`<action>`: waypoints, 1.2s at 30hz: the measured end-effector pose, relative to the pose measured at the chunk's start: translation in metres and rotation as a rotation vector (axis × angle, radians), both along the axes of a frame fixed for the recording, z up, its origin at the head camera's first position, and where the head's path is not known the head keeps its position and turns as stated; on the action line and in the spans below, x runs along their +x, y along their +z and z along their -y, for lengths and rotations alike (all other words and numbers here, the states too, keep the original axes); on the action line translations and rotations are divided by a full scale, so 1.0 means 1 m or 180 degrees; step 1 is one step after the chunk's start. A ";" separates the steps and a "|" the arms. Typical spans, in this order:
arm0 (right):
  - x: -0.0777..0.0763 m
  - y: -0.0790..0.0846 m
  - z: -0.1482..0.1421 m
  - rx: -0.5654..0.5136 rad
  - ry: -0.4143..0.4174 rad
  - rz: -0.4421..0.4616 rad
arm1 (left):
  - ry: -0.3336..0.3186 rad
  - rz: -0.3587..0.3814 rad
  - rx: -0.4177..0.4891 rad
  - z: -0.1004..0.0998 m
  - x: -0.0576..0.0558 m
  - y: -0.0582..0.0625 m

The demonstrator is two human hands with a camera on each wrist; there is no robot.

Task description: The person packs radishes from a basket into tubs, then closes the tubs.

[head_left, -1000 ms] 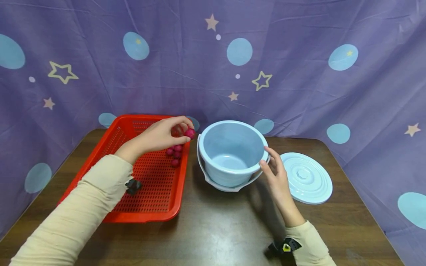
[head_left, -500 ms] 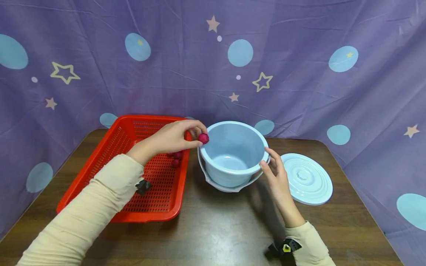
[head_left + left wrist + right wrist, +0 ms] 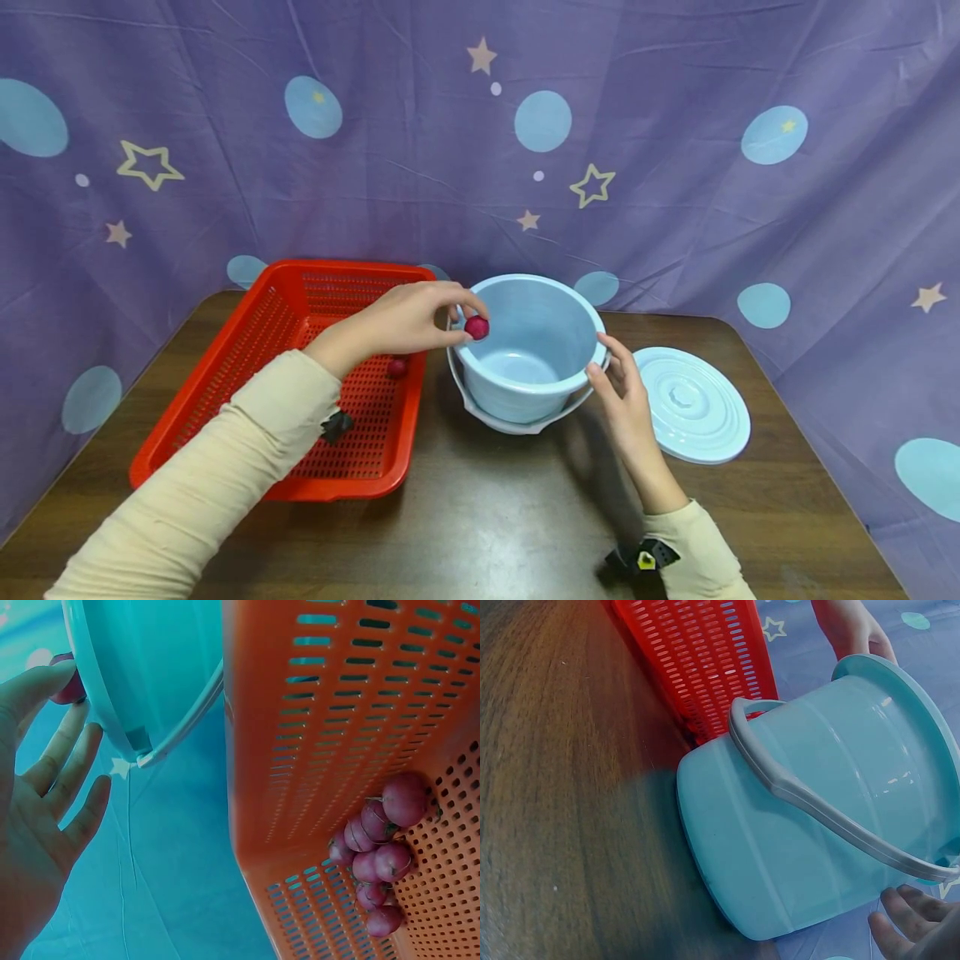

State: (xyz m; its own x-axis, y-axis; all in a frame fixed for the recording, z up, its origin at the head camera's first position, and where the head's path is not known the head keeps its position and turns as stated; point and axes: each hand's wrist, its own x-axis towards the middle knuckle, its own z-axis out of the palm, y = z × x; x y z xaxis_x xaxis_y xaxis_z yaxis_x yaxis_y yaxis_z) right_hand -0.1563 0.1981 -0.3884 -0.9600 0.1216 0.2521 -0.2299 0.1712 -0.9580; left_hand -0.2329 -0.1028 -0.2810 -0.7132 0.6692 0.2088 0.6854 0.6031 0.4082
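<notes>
The left hand (image 3: 412,318) is pinching a red radish (image 3: 477,327) above the edge of the blue bucket (image 3: 517,403); the right hand (image 3: 626,404) (clasping the opposite edge) is apparently steadying it.

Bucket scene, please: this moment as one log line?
left hand: pinches radish at bucket; right hand: touches rim; basket: more radishes; lid: on table

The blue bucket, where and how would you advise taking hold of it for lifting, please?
Probably by the middle of its handle, coming from the near side: the handle hangs lowered across the front of the blue bucket, bowing outward there, while the right hand is over at the bucket's right side.
</notes>
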 end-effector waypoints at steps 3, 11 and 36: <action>0.000 0.000 0.000 -0.0010 0.0005 -0.0002 | 0.0005 0.0003 -0.0083 -0.002 0.001 0.000; 0.000 0.001 -0.001 0.0007 0.0011 0.0012 | 0.0016 -0.0007 -0.0140 -0.003 0.000 -0.001; -0.001 -0.001 0.000 0.0032 0.0039 -0.0013 | 0.0572 0.0156 0.0300 0.055 -0.018 -0.022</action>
State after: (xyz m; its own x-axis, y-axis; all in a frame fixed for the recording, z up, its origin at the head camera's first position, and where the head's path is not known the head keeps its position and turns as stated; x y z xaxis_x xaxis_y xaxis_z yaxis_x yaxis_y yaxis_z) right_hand -0.1569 0.1980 -0.3895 -0.9604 0.1074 0.2572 -0.2359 0.1780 -0.9553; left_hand -0.2509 -0.1580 -0.3026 -0.8301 0.5095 0.2265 0.5482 0.6713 0.4988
